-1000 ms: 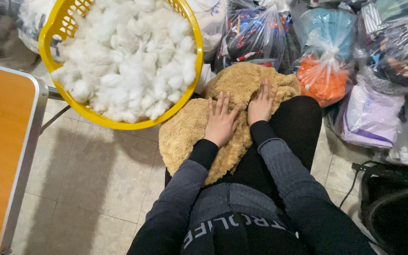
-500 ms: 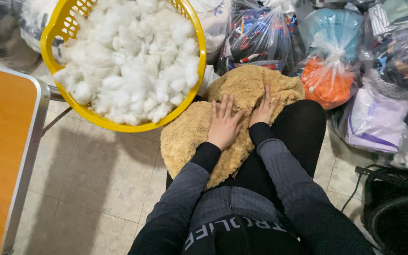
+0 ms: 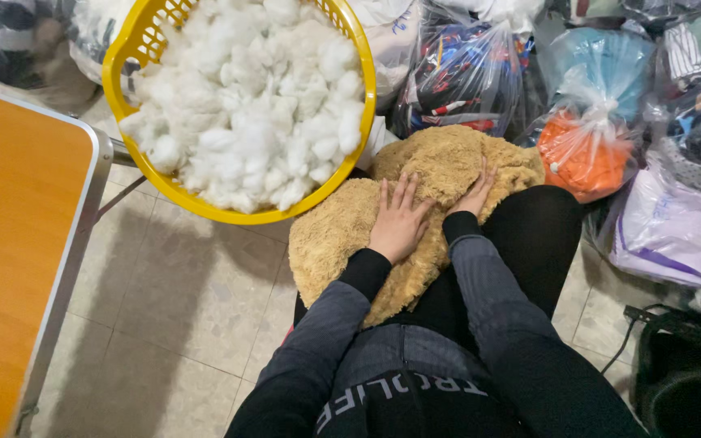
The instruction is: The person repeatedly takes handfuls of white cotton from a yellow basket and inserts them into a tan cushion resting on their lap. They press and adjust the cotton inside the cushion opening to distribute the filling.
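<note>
— On the lap: tan plush skin (image 3: 342,235) draped over black-clad knees, left hand (image 3: 397,225) pressed flat, fingers spread, gripping nothing.
— Right hand (image 3: 474,197)?
— Flat too, half buried in pile. Better with firm, even palm pressure.
— Count?
— Two hands, one plush, one yellow basket (image 3: 123,134) of white stuffing (image 3: 245,105).

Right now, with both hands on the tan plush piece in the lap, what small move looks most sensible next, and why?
Probably reach the left hand forward for a tuft of white stuffing. Both palms lie flat on the tan plush piece, the right hand pressing its upper fold, and neither hand holds any filling. The yellow basket sits heaped just ahead of the left hand.
</note>
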